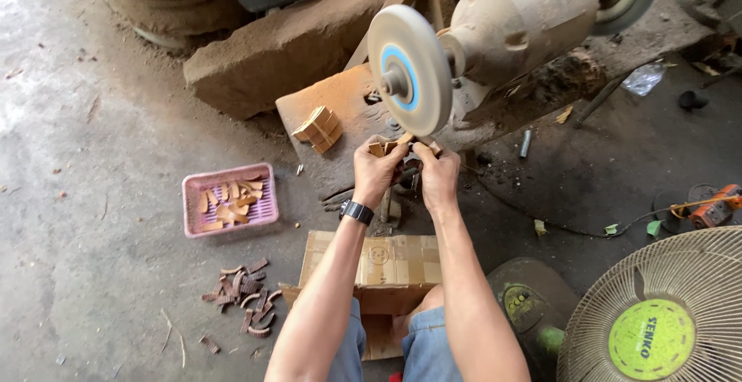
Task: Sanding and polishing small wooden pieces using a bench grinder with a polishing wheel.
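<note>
Hands (407,167) above brown cardboard box (390,262)

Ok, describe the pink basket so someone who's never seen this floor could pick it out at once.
Start at the dusty bench grinder with its round buffing wheel, where both hands press a small wooden piece. Look down-left onto the grey concrete floor: the pink basket sits there, holding curved tan wooden pieces. Unlike the loose darker pieces heaped below it, it is a rectangular slotted plastic tray.
</note>
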